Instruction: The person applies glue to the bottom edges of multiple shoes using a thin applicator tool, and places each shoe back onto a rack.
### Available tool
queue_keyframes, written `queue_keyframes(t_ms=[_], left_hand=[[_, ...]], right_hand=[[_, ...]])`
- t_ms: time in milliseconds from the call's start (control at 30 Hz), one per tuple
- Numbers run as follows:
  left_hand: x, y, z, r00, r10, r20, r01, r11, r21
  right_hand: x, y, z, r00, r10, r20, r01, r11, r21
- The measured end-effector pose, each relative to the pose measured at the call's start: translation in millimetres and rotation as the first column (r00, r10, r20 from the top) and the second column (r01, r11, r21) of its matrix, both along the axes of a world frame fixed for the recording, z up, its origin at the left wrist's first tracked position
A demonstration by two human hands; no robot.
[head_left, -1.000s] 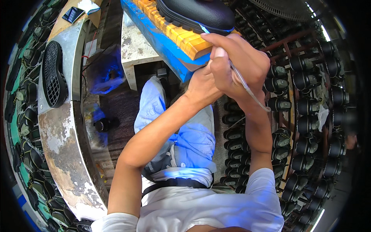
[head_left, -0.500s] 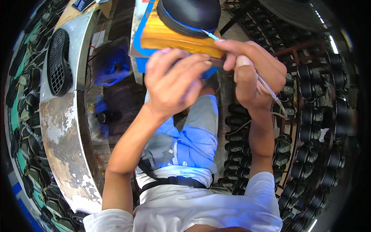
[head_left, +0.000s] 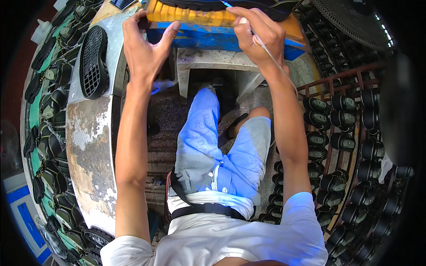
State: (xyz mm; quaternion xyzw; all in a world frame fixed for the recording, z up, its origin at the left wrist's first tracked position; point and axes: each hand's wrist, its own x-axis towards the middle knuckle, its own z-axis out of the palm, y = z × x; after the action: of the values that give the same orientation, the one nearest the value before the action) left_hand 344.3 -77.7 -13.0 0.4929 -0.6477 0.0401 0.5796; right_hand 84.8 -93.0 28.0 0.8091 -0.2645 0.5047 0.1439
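My right hand [head_left: 266,42] is closed round a thin pen-like applicator [head_left: 226,4] with a pale blue tip. A clear tube [head_left: 280,68] trails from it along my wrist. Its tip meets the lower edge of a black shoe [head_left: 199,5], most of which lies beyond the top edge of the view. The shoe rests on a ridged yellow block [head_left: 191,16] above a blue base [head_left: 199,40]. At the block's left end is my left hand [head_left: 144,57], thumb and fingers spread wide, fingertips against that end.
A black shoe sole [head_left: 94,62] lies on the metal-topped bench [head_left: 88,133] to my left. Shoes stand on a green-lined rack [head_left: 33,115] beyond it. Racks of black shoes [head_left: 344,142] fill the right, below a fan [head_left: 355,22]. A stone-topped stand [head_left: 217,57] supports the blue base.
The shoe has turned from toe end to long side facing me, and the block has turned too. My left hand moved leftward to the block's end. The view has shifted.
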Motion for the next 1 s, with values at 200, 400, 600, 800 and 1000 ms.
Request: queue_keyframes(t_ms=[200, 400, 600, 800, 1000], left_hand=[[13.9, -35.6, -12.8, 1.000, 0.014, 0.011, -0.014, 1.000, 0.004], [45.1, -110.3, -14.7, 0.993, -0.114, 0.023, 0.112, 0.991, 0.069], [-51.1, -21.9, -8.8, 0.877, -0.473, 0.079, 0.477, 0.842, -0.252], [-17.5, 54.6, -40.6, 0.920, -0.390, 0.040, 0.392, 0.910, -0.133], [21.1, 8.5, -40.3, 0.958, -0.209, -0.197, 0.225, 0.973, 0.060]], right_hand=[[-49.2, 10.8, -1.1, 0.962, -0.269, -0.036, 0.267, 0.963, -0.045], [-79.7, 45.9, 8.7, 0.956, -0.274, -0.107, 0.277, 0.961, 0.019], [-48.6, 78.8, 20.9, 0.962, -0.207, -0.180, 0.223, 0.972, 0.075], [-20.0, 72.0, 16.4, 0.990, -0.094, -0.107, 0.106, 0.989, 0.104], [10.7, 30.1, 2.6, 0.999, -0.030, 0.030, 0.027, 0.993, 0.111]])
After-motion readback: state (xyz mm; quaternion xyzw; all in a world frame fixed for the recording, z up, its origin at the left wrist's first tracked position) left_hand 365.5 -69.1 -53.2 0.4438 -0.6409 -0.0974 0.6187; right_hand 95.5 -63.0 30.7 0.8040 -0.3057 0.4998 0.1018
